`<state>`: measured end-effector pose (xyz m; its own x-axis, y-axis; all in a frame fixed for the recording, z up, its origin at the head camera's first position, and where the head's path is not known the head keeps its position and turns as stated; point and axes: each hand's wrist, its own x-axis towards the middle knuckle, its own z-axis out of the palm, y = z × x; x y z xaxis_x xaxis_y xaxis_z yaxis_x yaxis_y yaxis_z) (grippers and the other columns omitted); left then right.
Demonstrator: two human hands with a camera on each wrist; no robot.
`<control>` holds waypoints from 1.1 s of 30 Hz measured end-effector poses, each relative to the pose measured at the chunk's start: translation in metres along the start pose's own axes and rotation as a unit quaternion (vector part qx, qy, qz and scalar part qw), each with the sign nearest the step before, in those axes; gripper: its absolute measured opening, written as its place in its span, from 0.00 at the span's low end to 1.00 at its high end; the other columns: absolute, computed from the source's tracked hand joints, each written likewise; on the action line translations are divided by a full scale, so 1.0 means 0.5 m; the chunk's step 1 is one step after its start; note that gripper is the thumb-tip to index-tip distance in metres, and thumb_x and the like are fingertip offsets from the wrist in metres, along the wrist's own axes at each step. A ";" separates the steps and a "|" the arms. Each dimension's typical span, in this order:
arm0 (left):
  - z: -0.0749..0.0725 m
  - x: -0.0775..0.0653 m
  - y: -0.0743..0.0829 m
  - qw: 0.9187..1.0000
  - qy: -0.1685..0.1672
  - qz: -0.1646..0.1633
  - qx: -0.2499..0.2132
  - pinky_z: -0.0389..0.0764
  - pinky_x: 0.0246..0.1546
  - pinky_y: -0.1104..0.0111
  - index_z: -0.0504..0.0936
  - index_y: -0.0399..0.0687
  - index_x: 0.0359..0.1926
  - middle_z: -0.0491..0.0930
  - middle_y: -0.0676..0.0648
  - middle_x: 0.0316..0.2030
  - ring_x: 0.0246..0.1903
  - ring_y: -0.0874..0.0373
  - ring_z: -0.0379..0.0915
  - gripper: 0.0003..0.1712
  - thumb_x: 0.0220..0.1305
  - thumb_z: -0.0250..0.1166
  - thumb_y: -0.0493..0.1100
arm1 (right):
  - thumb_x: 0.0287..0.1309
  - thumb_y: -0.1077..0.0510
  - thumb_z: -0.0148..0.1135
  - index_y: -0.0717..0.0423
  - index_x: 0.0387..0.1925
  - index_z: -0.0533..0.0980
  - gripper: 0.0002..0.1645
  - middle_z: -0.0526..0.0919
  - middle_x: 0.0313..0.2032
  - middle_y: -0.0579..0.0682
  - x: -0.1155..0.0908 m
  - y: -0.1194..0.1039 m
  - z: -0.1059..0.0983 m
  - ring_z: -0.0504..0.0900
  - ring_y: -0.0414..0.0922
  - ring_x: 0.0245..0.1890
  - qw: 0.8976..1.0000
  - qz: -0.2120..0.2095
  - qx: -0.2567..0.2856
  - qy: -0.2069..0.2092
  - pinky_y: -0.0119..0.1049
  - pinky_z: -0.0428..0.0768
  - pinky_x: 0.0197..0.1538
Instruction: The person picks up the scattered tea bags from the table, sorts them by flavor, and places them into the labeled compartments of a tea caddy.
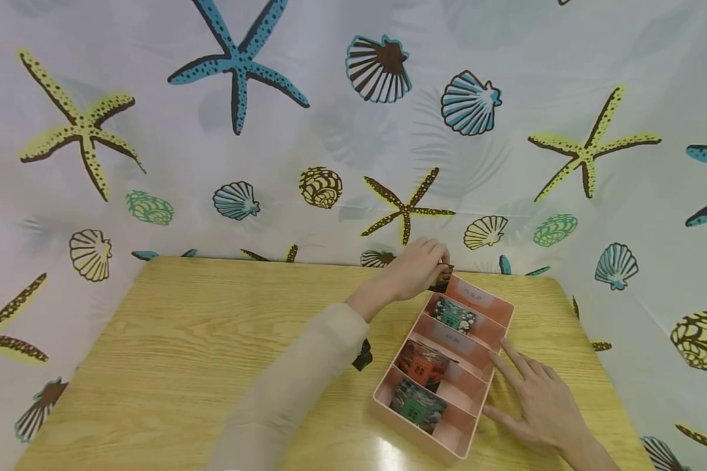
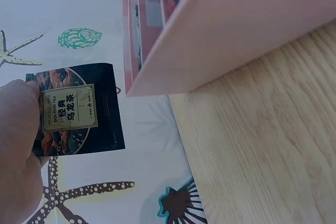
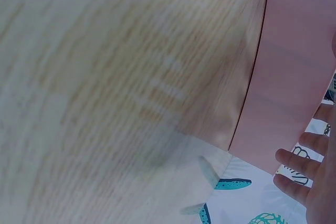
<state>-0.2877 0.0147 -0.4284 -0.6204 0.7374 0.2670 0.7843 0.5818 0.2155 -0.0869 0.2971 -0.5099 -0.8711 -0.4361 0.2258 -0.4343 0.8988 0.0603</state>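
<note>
My left hand [image 1: 415, 268] pinches a dark oolong tea sachet [image 2: 79, 111] by one end, its label facing the left wrist camera. The sachet is over the far left corner of a pink divided box [image 1: 412, 437]. Inside the box stand a green-and-white patterned sachet [image 1: 453, 316], a red one [image 1: 422, 367] and a dark green one [image 1: 417, 407], each in a separate compartment. My right hand [image 1: 544, 402] is at the box's right side with fingers spread, fingertips at the rim. In the right wrist view, part of that hand [image 3: 315, 166] shows beside the pink wall.
A wooden table [image 1: 212, 327] carries the box. Another dark packet [image 1: 362, 356] lies left of the box, partly hidden by the left sleeve [image 1: 294, 386]. Behind the table hangs a curtain [image 1: 330, 131] printed with starfish and shells. Pale labels [image 1: 474, 293] are on the box's dividers.
</note>
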 end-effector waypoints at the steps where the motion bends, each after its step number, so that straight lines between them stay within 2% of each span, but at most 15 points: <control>1: 0.001 0.005 0.003 1.000 0.001 0.001 0.000 0.75 0.60 0.60 0.75 0.47 0.54 0.79 0.47 0.50 0.52 0.52 0.74 0.11 0.85 0.50 0.47 | 0.54 0.18 0.63 0.45 0.77 0.69 0.57 0.70 0.76 0.57 0.000 0.000 0.000 0.85 0.61 0.58 1.000 0.000 0.000 -0.001 0.59 0.84 0.57; 11: 0.021 0.046 0.038 1.000 -0.009 0.006 -0.003 0.75 0.55 0.62 0.74 0.47 0.54 0.77 0.47 0.51 0.52 0.52 0.72 0.11 0.86 0.48 0.47 | 0.54 0.19 0.64 0.46 0.76 0.70 0.57 0.70 0.76 0.57 -0.001 0.003 -0.003 0.85 0.61 0.57 1.000 0.000 0.004 0.000 0.59 0.84 0.57; 16: 0.040 0.054 0.049 1.000 -0.016 -0.002 -0.007 0.74 0.54 0.63 0.73 0.48 0.53 0.75 0.48 0.50 0.51 0.53 0.70 0.10 0.85 0.49 0.47 | 0.54 0.20 0.66 0.47 0.76 0.70 0.57 0.71 0.76 0.58 -0.002 0.003 -0.002 0.86 0.60 0.57 1.000 -0.005 0.008 0.004 0.59 0.84 0.57; 23: 0.059 0.061 0.068 1.000 -0.024 0.011 0.011 0.74 0.54 0.65 0.73 0.49 0.53 0.76 0.49 0.51 0.51 0.55 0.71 0.10 0.85 0.50 0.48 | 0.54 0.20 0.65 0.47 0.76 0.70 0.57 0.71 0.76 0.58 -0.002 0.003 0.003 0.86 0.61 0.56 1.000 -0.010 0.006 0.014 0.58 0.84 0.57; 28: 0.067 0.065 0.087 0.999 -0.045 0.015 0.008 0.73 0.53 0.66 0.73 0.51 0.53 0.76 0.49 0.51 0.52 0.55 0.71 0.10 0.85 0.49 0.49 | 0.55 0.19 0.64 0.47 0.76 0.70 0.57 0.71 0.76 0.58 -0.003 0.005 0.005 0.86 0.61 0.56 1.000 -0.012 0.006 0.020 0.58 0.84 0.57; 33: 0.083 0.065 0.098 0.997 -0.077 0.022 0.023 0.74 0.58 0.65 0.73 0.51 0.54 0.77 0.50 0.53 0.54 0.55 0.71 0.10 0.85 0.49 0.49 | 0.55 0.19 0.64 0.47 0.75 0.71 0.56 0.71 0.76 0.58 -0.003 0.007 0.006 0.86 0.60 0.55 1.000 -0.014 0.005 0.025 0.58 0.84 0.57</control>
<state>-0.2693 0.0814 -0.4481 -0.5808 0.8040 0.1272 0.8119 0.5608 0.1624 -0.0877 0.3007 -0.5129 -0.8458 -0.4587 0.2725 -0.4613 0.8853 0.0584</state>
